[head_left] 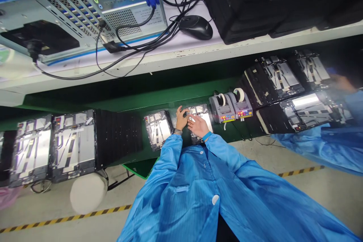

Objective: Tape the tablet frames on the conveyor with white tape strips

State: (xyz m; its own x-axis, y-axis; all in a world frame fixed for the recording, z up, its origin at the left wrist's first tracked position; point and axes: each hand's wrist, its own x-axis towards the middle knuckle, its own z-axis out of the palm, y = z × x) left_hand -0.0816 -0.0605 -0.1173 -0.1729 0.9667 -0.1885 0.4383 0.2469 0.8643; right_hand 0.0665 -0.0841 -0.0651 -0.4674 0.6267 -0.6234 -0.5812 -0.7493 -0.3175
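My left hand (181, 118) and my right hand (197, 125) meet over a flat electronic device housing (204, 121) with metal plates and black strips, lying on a green conveyor belt (181, 100). My right fingers lie spread on the housing's silvery face. The left fingers curl at its upper left corner, and what they pinch, if anything, is hidden. A similar housing (157, 129) lies just left of my left hand. Two grey tape dispensers (222, 108) stand just beyond my right hand.
More housings (73, 144) and black foam (117, 138) line the belt's left; others (283, 77) lie right. A co-worker's blue sleeve (320, 147) reaches in at right. Above stands a shelf with a computer case (85, 11), cables and a mouse (196, 27).
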